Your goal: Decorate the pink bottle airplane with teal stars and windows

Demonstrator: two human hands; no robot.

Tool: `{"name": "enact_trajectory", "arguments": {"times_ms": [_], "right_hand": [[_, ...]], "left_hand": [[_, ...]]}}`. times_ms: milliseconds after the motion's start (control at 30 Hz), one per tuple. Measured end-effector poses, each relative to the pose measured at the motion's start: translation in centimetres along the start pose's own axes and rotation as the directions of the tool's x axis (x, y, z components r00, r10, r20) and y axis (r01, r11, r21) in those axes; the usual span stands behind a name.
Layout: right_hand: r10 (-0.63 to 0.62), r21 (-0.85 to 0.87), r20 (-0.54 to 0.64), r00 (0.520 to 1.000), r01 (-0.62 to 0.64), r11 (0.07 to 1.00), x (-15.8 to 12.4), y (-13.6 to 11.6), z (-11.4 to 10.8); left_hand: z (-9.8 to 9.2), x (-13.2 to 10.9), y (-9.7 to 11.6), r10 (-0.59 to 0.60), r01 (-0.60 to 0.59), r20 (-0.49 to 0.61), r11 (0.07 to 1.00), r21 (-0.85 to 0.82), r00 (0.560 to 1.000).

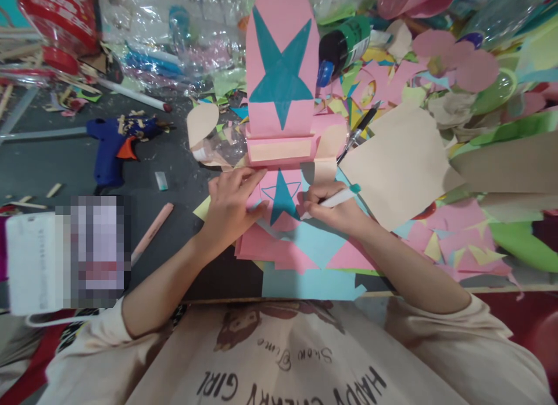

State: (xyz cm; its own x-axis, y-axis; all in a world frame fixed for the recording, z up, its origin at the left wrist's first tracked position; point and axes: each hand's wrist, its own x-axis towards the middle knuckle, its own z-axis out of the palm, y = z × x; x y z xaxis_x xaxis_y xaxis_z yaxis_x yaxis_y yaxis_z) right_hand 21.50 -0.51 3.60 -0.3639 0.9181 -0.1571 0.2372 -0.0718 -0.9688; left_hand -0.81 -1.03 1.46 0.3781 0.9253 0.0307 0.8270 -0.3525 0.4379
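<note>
My left hand [231,204] lies flat with fingers stretched, pressing down a pink paper sheet [261,248] that bears a partly coloured teal star [282,200]. My right hand [335,210] is closed round a white marker with a teal cap [337,199], its tip touching the star's right side. Behind them stands a tall pink paper arch [281,74] with a large teal star on it. Light blue paper [311,277] lies under the pink sheet.
A blue glue gun [115,143] lies at the left on the dark table. A beige paper sheet [396,167] lies right of my hands. A black pen [360,129], a black-green bottle [344,45], plastic bags and many coloured paper scraps crowd the back and right.
</note>
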Motion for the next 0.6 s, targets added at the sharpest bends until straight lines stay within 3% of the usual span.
{"name": "enact_trajectory", "arguments": {"times_ms": [133,267,600], "right_hand": [[0.03,0.036,-0.149,0.988,-0.025,0.999,-0.02,0.51,0.12],[-0.001,-0.036,-0.197,0.98,-0.006,0.999,-0.06,0.76,0.23],[-0.09,-0.095,-0.026,0.996,0.087,0.992,-0.08,0.09,0.08]], "left_hand": [[0.04,0.01,0.01,0.012,-0.012,-0.01,1.0,0.007,1.0],[0.07,0.02,0.0,0.011,-0.011,-0.013,1.0,0.001,1.0],[0.14,-0.05,-0.04,0.034,-0.033,-0.024,0.999,0.039,0.999]]}}
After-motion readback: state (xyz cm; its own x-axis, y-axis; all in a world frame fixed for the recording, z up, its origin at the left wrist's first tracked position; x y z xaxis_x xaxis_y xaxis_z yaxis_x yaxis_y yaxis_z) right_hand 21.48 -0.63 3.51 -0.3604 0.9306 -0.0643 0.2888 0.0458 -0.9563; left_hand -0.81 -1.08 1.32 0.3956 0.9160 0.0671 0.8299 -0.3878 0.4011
